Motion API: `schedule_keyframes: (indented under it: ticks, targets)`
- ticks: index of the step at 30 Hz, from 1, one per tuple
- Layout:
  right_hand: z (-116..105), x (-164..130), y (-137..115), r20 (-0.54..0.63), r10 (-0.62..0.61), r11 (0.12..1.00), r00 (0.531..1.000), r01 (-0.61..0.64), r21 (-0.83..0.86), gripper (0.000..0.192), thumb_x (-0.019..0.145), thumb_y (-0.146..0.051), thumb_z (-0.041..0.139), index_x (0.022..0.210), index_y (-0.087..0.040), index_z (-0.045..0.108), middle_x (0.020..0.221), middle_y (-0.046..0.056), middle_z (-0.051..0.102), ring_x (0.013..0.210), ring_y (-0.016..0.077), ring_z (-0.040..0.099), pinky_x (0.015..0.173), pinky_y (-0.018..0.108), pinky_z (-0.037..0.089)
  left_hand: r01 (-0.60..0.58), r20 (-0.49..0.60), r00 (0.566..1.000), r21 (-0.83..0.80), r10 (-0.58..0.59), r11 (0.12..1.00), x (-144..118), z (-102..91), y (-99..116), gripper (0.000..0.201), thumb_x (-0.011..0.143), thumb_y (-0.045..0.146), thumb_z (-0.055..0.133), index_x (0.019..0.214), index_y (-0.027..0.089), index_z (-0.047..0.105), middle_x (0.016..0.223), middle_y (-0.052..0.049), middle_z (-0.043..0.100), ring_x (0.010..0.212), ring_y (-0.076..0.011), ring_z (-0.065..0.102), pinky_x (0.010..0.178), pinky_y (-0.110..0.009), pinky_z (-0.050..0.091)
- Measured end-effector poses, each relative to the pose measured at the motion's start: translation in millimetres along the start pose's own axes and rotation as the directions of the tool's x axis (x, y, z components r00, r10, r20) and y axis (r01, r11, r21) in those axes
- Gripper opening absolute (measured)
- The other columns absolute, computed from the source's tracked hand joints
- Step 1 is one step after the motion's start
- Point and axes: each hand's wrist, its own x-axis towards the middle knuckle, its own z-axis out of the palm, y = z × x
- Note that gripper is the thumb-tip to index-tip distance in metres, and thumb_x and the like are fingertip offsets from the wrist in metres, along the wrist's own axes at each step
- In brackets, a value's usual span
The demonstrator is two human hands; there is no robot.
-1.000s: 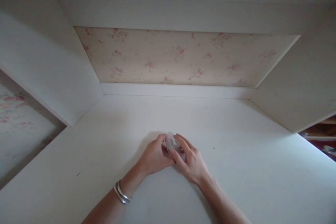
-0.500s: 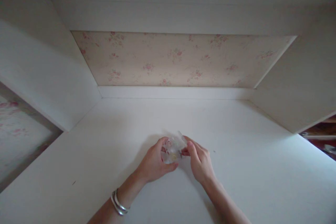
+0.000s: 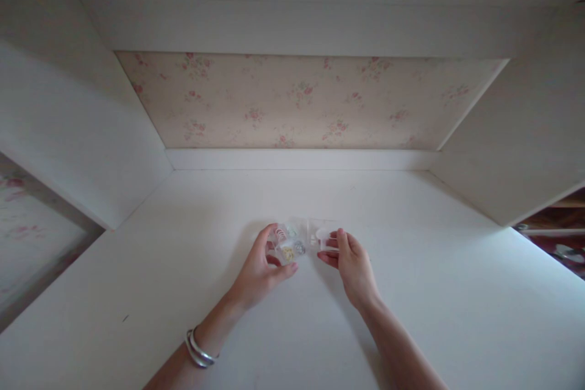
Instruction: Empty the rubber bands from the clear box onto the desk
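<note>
A small clear plastic box [image 3: 292,239] sits in my left hand [image 3: 265,265], whose fingers and thumb curl around its left side. Inside it lie small items in separate groups: red-and-white striped ones at the back left, yellowish ones in front, dark silvery ones at the front right and pale green ones at the back. They are too small to name. The clear lid [image 3: 323,233] is swung out to the right, and my right hand [image 3: 351,262] pinches its right edge between thumb and fingers. Two silver bangles [image 3: 200,350] circle my left wrist.
The white tabletop [image 3: 205,201] spreads under both hands, with a small dark mark at the left. White side panels [image 3: 484,128] and a flower-patterned back wall [image 3: 301,103] enclose it. A shelf with objects [image 3: 562,237] shows at the far right.
The lid has swung from upright over the box out to the right, with my right hand moving along. The box's contents now show clearly. My left hand has shifted slightly left.
</note>
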Motion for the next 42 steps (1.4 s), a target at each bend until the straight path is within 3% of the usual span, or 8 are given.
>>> schedule_keyframes:
  ticks: [4, 8, 12, 17, 27, 32, 42]
  targets:
    - [0.2, 2.5, 2.2, 0.017, -0.018, 0.997, 1.0, 0.02, -0.076, 0.046, 0.081, -0.054, 0.052, 0.11, -0.019, 0.051, 0.082, 0.003, 0.064, 0.055, 0.0136, 0.064, 0.057, 0.029, 0.056, 0.013, 0.037, 0.999, 0.003, -0.013, 1.0, -2.1, -0.3, 4.5, 0.084, 0.069, 0.032, 0.073, 0.139, 0.024, 0.027, 0.134, -0.012, 0.045, 0.114, -0.0249, 0.051, 0.087, -0.035, 0.049]
    - [3.3, -0.3, 0.8, 0.099, 0.024, 0.991, 0.995, -0.01, -0.134, 0.045, 0.079, -0.051, 0.054, 0.11, -0.018, 0.053, 0.073, -0.001, 0.062, 0.045, 0.0103, 0.057, 0.043, 0.023, 0.046, -0.039, 0.082, 0.996, 0.013, 0.037, 0.999, -3.5, 0.1, 8.1, 0.081, 0.068, 0.029, 0.075, 0.136, 0.025, 0.032, 0.137, -0.011, 0.043, 0.118, -0.026, 0.048, 0.095, -0.038, 0.045]
    - [6.8, -6.7, -1.4, 0.208, 0.076, 0.994, 0.975, -0.058, -0.089, 0.043, 0.079, -0.049, 0.056, 0.107, -0.016, 0.058, 0.07, -0.001, 0.06, 0.047, 0.0099, 0.056, 0.044, 0.022, 0.045, -0.098, 0.12, 0.988, 0.006, 0.097, 0.995, -4.8, 0.5, 7.2, 0.078, 0.068, 0.027, 0.075, 0.135, 0.027, 0.033, 0.141, -0.008, 0.04, 0.124, -0.0252, 0.043, 0.1, -0.038, 0.041]
    - [9.2, -13.4, -3.5, 0.32, 0.058, 0.997, 0.946, -0.036, -0.074, 0.046, 0.079, -0.053, 0.056, 0.106, -0.016, 0.063, 0.073, 0.002, 0.063, 0.058, 0.0124, 0.057, 0.045, 0.022, 0.046, -0.088, 0.189, 0.979, 0.075, 0.072, 0.993, -5.8, 3.5, 3.5, 0.083, 0.064, 0.03, 0.078, 0.136, 0.025, 0.035, 0.136, -0.01, 0.044, 0.121, -0.0262, 0.045, 0.099, -0.04, 0.041]
    - [9.7, -15.5, -6.5, 0.331, 0.085, 0.996, 0.94, -0.078, -0.036, 0.044, 0.081, -0.052, 0.056, 0.106, -0.016, 0.064, 0.074, 0.002, 0.063, 0.058, 0.012, 0.055, 0.046, 0.022, 0.047, -0.097, 0.167, 0.984, 0.182, 0.067, 0.978, -5.4, 6.8, -3.9, 0.086, 0.064, 0.032, 0.079, 0.136, 0.024, 0.032, 0.134, -0.011, 0.043, 0.108, -0.0223, 0.052, 0.087, -0.034, 0.047]
    - [10.0, -15.3, -6.4, 0.337, 0.119, 0.993, 0.934, -0.12, -0.018, 0.042, 0.081, -0.052, 0.056, 0.101, -0.016, 0.065, 0.072, 0.001, 0.061, 0.058, 0.012, 0.055, 0.045, 0.022, 0.047, -0.045, 0.164, 0.986, 0.181, 0.015, 0.983, -5.3, 7.1, -5.5, 0.088, 0.066, 0.032, 0.077, 0.138, 0.023, 0.029, 0.134, -0.012, 0.043, 0.095, -0.0187, 0.057, 0.085, -0.036, 0.048]
    - [8.6, -18.4, -11.6, 0.371, 0.173, 0.983, 0.912, -0.182, -0.012, 0.045, 0.082, -0.049, 0.058, 0.118, -0.022, 0.058, 0.096, 0.005, 0.067, 0.073, 0.015, 0.063, 0.056, 0.025, 0.054, -0.067, 0.154, 0.987, 0.132, 0.046, 0.989, -0.2, 6.9, -16.0, 0.085, 0.068, 0.033, 0.076, 0.138, 0.023, 0.029, 0.135, -0.013, 0.04, 0.094, -0.0191, 0.057, 0.082, -0.036, 0.05]
